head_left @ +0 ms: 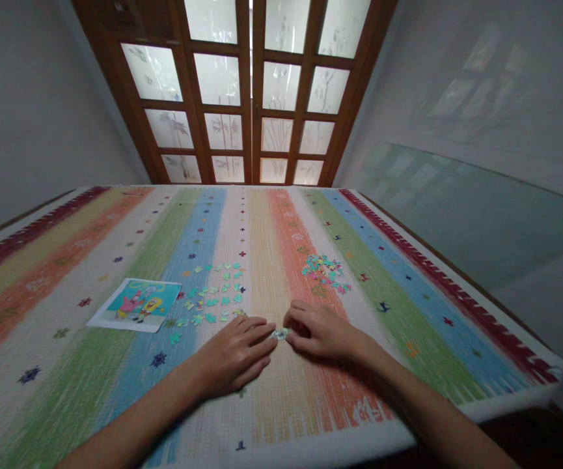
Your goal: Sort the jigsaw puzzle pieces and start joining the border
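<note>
Small pale jigsaw puzzle pieces [280, 334] lie on the striped cloth between my hands, partly covered by fingertips. My left hand [239, 352] grips their left edge, palm down, fingers pressed together. From the other side, my right hand [321, 331] pinches the right edge between thumb and curled fingers. Whether the pieces are joined is too small to tell. Left of them, loose green and teal puzzle pieces [210, 301] are spread out in rough rows. Beyond my right hand sits a heap of mixed puzzle pieces [324, 270], some pink.
A printed cartoon picture [137, 304] lies flat at the left. The striped cloth [90, 384] covers a wide surface with its front edge close to me. Walls flank both sides, and wooden doors with frosted panes [252, 117] stand at the far end.
</note>
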Demonstrator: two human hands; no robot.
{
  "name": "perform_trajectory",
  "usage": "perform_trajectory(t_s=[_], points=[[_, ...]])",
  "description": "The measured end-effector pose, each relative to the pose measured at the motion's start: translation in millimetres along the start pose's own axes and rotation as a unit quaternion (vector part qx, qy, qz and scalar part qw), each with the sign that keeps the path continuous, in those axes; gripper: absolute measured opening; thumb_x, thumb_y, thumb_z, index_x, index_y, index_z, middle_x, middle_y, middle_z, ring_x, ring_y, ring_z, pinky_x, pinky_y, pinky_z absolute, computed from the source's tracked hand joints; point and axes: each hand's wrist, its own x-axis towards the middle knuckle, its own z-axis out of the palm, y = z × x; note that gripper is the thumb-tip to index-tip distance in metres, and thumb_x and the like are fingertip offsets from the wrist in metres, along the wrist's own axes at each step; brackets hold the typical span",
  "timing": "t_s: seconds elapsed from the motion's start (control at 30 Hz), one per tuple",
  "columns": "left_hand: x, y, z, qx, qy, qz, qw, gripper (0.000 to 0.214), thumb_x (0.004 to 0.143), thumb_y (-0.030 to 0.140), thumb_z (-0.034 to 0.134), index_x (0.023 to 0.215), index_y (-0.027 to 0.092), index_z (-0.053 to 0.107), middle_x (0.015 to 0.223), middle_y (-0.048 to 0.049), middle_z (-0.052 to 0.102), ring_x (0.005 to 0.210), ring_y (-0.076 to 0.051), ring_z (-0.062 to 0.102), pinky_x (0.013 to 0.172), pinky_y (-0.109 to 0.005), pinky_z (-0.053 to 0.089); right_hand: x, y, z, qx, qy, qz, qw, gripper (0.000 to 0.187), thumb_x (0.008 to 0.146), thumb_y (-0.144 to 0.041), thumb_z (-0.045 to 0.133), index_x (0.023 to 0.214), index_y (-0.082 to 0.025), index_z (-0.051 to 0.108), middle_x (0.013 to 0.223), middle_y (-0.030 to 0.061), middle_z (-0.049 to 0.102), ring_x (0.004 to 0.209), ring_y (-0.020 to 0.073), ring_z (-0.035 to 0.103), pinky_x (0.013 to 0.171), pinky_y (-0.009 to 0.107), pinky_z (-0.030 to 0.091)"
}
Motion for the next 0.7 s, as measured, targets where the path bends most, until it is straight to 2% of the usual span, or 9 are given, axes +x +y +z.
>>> perform_trajectory(t_s=[0.7], points=[[-1.3, 1.1, 1.7, 0.006, 0.011, 0.005, 1.0, 0.03, 0.104, 0.022, 0.046, 0.128, 0.015, 0.062, 0.132, -0.0134, 0.069, 0.124, -0.031, 0.061, 0.099, -0.05, 0.053, -0.2, 0.1, -0.9, -0.001, -0.013, 0.01, 1.0, 0.009, 0.091, -0.022, 0.062, 0.099, -0.02, 0.064, 0.092, 0.0054, 0.068, 0.078, 0.019, 0.058, 0.07, 0.032, 0.04]])
